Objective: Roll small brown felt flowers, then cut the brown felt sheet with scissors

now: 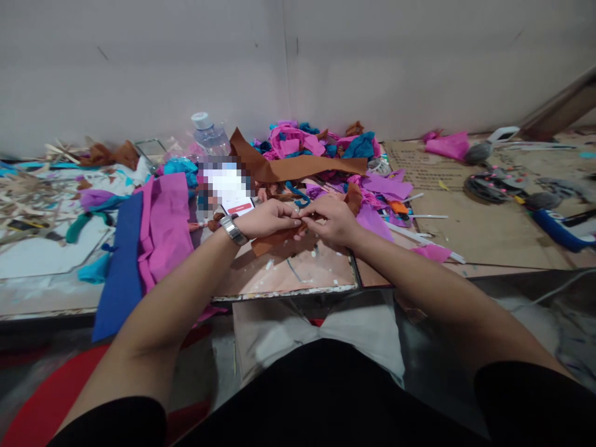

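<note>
My left hand [272, 220], with a metal watch [233, 230] at the wrist, is closed in a pinch on a brown strip that looks like crepe paper [269, 243]. My right hand [333, 220] meets it fingertip to fingertip, thumb and forefinger pinching the same strip. The fingers hide the exact spot being gripped. Just behind them lies a longer brown strip [307, 167], stretched across a heap of pink, purple and teal pieces [298, 139]. A lit phone [237, 202] leans beside my left hand.
Pink sheets [170, 217] and a blue sheet [118, 261] hang over the table's front edge at left. Behind the phone stands a clear bottle [212, 136]. On the right, cardboard [447, 230] carries white sticks [431, 216], a round pincushion-like dish [493, 185] and a blue-handled tool [559, 230].
</note>
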`<state>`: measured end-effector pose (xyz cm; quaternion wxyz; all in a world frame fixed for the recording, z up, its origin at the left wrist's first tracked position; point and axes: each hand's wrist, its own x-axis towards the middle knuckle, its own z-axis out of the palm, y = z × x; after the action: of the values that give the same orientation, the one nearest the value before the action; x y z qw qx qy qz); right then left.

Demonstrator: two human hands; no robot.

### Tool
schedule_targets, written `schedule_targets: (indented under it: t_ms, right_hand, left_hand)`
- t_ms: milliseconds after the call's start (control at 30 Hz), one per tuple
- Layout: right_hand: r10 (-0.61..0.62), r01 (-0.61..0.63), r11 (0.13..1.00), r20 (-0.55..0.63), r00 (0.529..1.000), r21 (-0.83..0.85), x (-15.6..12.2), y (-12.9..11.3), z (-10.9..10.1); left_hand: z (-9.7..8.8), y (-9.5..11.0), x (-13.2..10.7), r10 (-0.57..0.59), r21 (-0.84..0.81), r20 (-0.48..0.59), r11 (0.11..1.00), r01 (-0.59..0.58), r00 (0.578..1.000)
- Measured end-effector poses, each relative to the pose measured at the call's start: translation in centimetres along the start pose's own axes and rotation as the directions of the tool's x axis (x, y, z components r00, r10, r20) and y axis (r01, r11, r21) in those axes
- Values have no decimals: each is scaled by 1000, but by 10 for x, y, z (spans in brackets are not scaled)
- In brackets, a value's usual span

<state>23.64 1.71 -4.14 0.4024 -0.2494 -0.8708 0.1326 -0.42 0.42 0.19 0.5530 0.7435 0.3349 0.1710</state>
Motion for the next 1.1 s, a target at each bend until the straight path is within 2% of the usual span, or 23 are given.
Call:
schedule_targets:
  t_ms: [133, 433, 667, 933, 1100]
  right_hand:
    - [-44, 45, 999, 11, 999, -27, 0, -1, -1]
    - [-112, 114, 993, 55, 992, -31, 1, 0, -4]
    - [-143, 145, 988, 32, 989, -57, 1, 1, -4]
    - [-145, 146, 986, 10, 989, -85, -1, 3, -1]
    - [-137, 132, 987, -45, 990, -88, -1, 0, -2]
  left_hand:
    - [1, 0, -1, -24, -100, -7, 995, 23, 1000]
    - [0, -1, -1, -57, -208, -12, 977, 53, 998]
    - [1, 0, 0, -23, -158, -42, 987, 16, 999]
    - [4, -5, 2, -150, -294, -149, 950, 101, 977]
    - [3, -2, 0, -170, -348, -43, 926, 145, 984]
